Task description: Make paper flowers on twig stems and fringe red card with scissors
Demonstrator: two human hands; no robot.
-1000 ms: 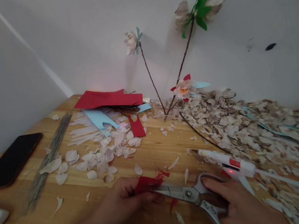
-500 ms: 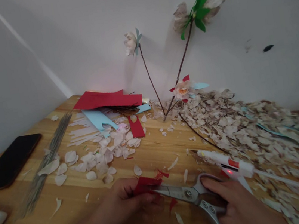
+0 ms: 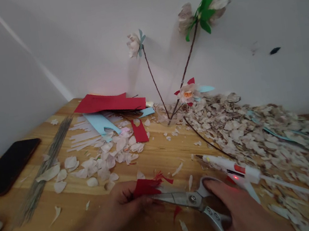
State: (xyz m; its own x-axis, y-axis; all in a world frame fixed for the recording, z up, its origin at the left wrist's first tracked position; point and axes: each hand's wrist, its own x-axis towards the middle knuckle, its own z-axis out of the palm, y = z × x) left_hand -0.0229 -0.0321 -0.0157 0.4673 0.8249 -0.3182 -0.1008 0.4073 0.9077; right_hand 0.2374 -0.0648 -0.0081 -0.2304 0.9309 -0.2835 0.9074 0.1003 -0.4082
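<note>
My left hand (image 3: 122,206) pinches a small piece of red paper (image 3: 146,187) low over the wooden table (image 3: 161,157). My right hand (image 3: 240,211) grips the handles of metal scissors (image 3: 185,198), whose blades point left and meet the red paper's edge. A thin red offcut (image 3: 176,213) lies under the blades. Just behind my right hand rests a white glue gun (image 3: 230,166) with a red light showing.
A black phone (image 3: 6,168) lies at the left, beside a bundle of thin wires (image 3: 42,168). Pale petals (image 3: 103,160), red (image 3: 109,102) and blue (image 3: 100,123) paper sheets sit mid-table. Handmade flowers (image 3: 189,92) on stems lean on the wall; a heap of petal scraps (image 3: 263,133) fills the right.
The scissors and both hands have shifted slightly left and down in view. The blades sit a little further along the red paper.
</note>
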